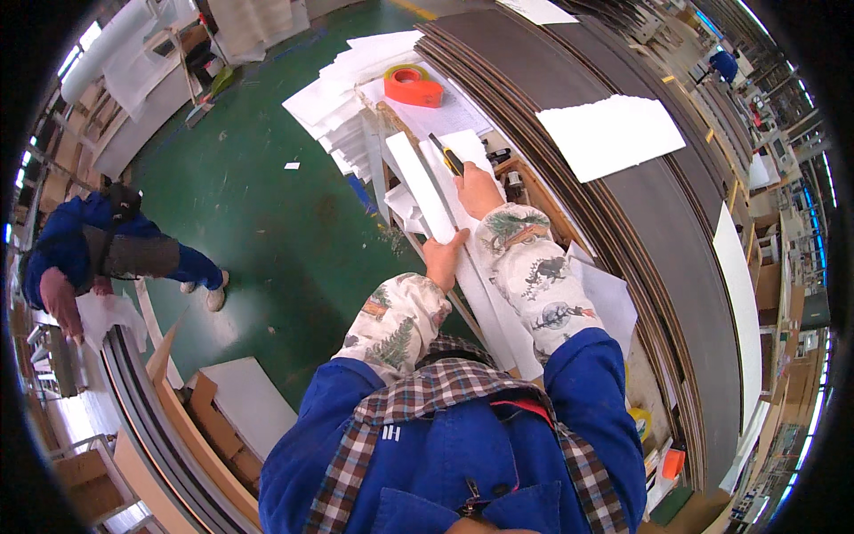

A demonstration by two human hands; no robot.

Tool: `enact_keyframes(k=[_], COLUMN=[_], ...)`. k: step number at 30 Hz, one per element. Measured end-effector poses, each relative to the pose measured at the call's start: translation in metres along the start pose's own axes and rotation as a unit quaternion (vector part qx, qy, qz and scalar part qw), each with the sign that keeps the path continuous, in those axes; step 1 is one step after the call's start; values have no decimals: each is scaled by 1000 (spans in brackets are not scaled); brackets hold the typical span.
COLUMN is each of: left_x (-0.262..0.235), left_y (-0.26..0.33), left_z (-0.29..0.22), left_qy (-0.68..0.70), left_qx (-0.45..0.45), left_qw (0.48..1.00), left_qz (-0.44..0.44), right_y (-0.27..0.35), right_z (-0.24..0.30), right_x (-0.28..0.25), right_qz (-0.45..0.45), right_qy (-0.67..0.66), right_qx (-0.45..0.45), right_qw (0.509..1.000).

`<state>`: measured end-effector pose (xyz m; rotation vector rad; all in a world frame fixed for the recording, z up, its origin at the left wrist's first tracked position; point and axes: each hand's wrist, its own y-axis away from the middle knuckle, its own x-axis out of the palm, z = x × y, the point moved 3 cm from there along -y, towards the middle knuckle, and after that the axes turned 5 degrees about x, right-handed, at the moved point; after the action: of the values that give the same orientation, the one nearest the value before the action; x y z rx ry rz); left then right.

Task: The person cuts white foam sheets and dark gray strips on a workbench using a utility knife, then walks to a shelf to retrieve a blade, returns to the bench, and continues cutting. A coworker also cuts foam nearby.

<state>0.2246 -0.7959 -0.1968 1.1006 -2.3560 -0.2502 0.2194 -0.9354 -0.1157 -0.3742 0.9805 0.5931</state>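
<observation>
My right hand (480, 190) is closed around a yellow and black utility knife (453, 162), its tip pointing away from me. My left hand (443, 260) grips the near end of a narrow white foam strip (420, 183), thumb along one side. Beneath both hands lies a longer white foam sheet (500, 311) on the narrow bench. Past the strip's far end are an orange tape dispenser (418, 93) and a spread stack of white foam sheets (342, 98).
Stacked dark boards (636, 231) run along my right, with a white foam sheet (614, 141) on top. A wooden tray (543, 198) with small items sits beside my right hand. At left, a co-worker (124, 236) bends over long boards (147, 414) across the green floor (267, 240).
</observation>
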Motion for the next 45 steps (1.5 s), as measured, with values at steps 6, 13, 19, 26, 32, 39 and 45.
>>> enact_keyframes(k=[6,13,19,26,32,39,45], left_x=[0,2,0,5,10,14,14], left_y=[1,2,-23,-23,-22,-17,-18], left_z=[-1,-4,-20,-10,-14,-20,-19], left_qy=[-26,35,-27,-7,-66,-62,-11], left_qx=[19,9,85,158,191,222,225], left_qw=[998,999,995,986,976,969,971], left_qz=[-47,-25,-40,-48,-81,-85,-75], right_y=[-2,1,12,36,80,147,211], right_z=[0,5,11,9,4,-7,-16], right_x=[19,17,8,-3,-19,-46,-61], right_qz=[-55,-27,-22,2,-1,12,43], right_qy=[-1,1,17,19,29,43,39], right_qx=[39,38,46,43,46,46,91], right_qw=[998,999,999,999,999,998,994])
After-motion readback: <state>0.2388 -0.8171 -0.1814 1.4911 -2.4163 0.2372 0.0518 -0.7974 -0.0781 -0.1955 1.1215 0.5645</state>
